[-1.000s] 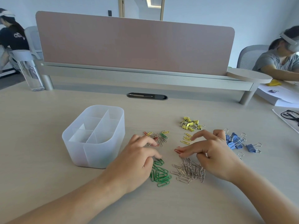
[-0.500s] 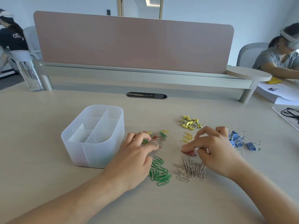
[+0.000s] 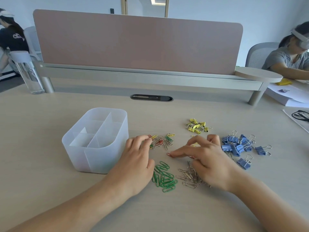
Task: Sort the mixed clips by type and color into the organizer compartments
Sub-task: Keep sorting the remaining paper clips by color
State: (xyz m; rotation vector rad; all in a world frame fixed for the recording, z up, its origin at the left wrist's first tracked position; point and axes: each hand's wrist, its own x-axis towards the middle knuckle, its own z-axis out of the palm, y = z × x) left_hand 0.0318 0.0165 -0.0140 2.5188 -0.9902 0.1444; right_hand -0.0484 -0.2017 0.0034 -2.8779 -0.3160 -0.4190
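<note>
Nearest, low in the centre of the frame, green paper clips (image 3: 164, 179) and silver paper clips (image 3: 188, 176) are lying in separate heaps on the worktop (image 3: 41, 164), apparently pre-grouped by colour before going into compartments. Just above them the right hand (image 3: 207, 158) is lying open, its straight forefinger pressing a red paper clip (image 3: 168, 154), probably sliding it clear to start a red group. The left hand (image 3: 138, 158) is curling its fingertips into the mixed pile (image 3: 161, 142); whether it is pinching a clip I cannot tell. The organizer (image 3: 93, 156) is standing at centre left, close by for dropping. Farther right, blue binder clips (image 3: 237, 145) and yellow binder clips (image 3: 197, 125) are waiting in their own clusters.
</note>
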